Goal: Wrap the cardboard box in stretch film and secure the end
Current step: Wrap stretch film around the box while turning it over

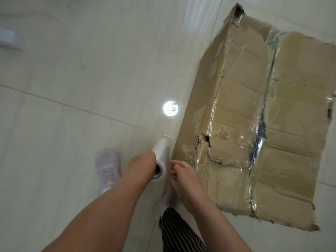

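Striped trouser cloth [180, 231] sits lowest in my view, with both forearms reaching out above it. My left hand [143, 166] is wrapped around the film roll [161, 157], which points away from me, its open core end toward the camera. My right hand [183, 171] hovers just beside the roll with its fingers curled toward a faint sheet of loose film. I cannot tell whether they actually pinch it.

To the right, the cardboard box [254, 115] lies on the tiled floor [72, 70], near the roll but not touching it. Glossy wrinkled film [261, 124] already shows over its top face, bunched thickest along the centre seam, and a torn hole shows on the near left side.

I judge the wrapping well begun but not finished: the roll is uncut and in hand, and I see no tucked or pressed-down end. More passes, then tearing and smoothing the tail onto the box, look to be what is left.
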